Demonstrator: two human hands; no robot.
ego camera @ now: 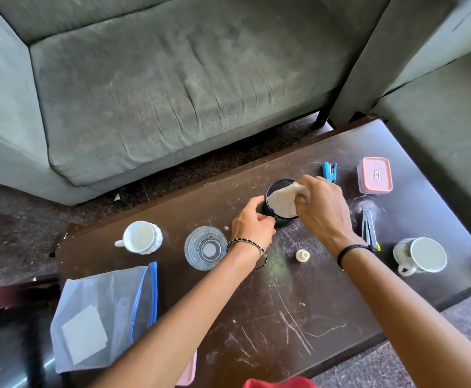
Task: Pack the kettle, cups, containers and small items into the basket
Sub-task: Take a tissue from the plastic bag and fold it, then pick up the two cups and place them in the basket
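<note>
A black mesh cup (277, 189) stands in the middle of the dark table (256, 317). My left hand (252, 224) grips its near left side. My right hand (322, 208) holds a white cloth (282, 203) pushed into the cup's mouth. Two white mugs stand on the table, one at the left (142, 237) and one at the right (422, 255). A clear glass (205, 247) sits beside my left wrist. A pink-lidded container (375, 175) is at the far right. No kettle or basket is in view.
A blue stapler (329, 171), metal clippers (368, 229) and a small white cap (302, 255) lie on the table. A zip bag (102, 315) with a white square inside overhangs the near left corner. Grey sofas stand behind and to the right.
</note>
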